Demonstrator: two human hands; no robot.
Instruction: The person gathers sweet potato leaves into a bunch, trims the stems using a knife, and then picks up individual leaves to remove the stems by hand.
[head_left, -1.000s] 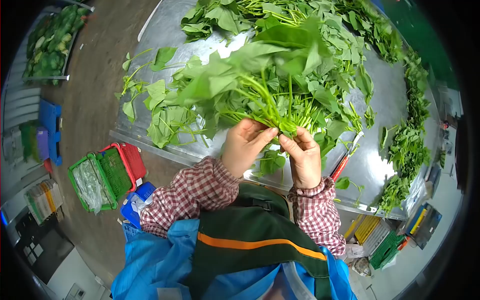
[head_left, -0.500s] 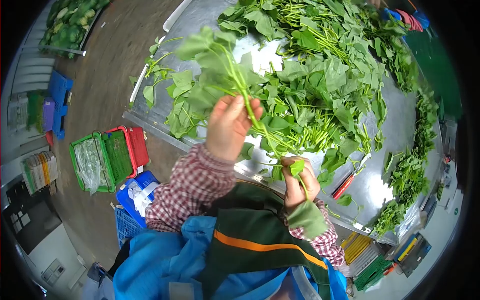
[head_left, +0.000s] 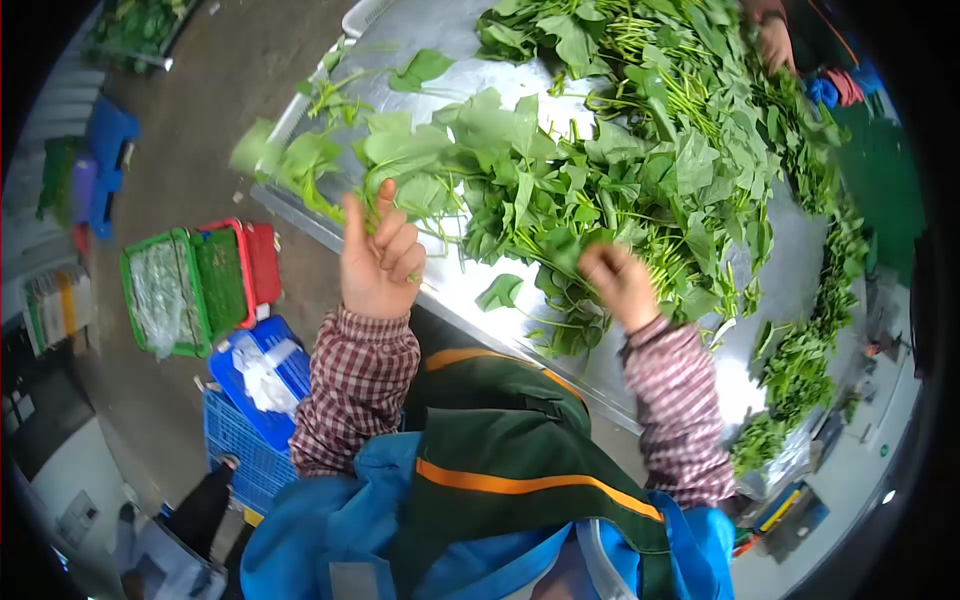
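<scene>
My left hand [head_left: 383,255] is raised over the near left edge of the metal table. Its thumb and index finger are apart and the other fingers are partly curled. Just beyond its fingertips, a leafy green stem [head_left: 300,165] is smeared by motion, apparently loose from the hand. My right hand [head_left: 622,285] reaches to the near side of a big pile of leafy green stems [head_left: 640,150]. Motion blurs its bent fingers, and I cannot see whether they grip any stem. A single leaf on a stem [head_left: 500,292] lies between the two hands.
The metal table [head_left: 430,30] carries more greens along its right side [head_left: 840,270]. Another person's hand [head_left: 775,45] is at the far right. To the left on the floor stand a green basket [head_left: 205,290], a red basket [head_left: 262,265] and blue crates [head_left: 245,450]. Someone's legs show lower left.
My left hand has moved left and its fingers have come off the leafy stem. The right hand has left that stem's lower end and moved forward to the pile. My view has shifted slightly.
</scene>
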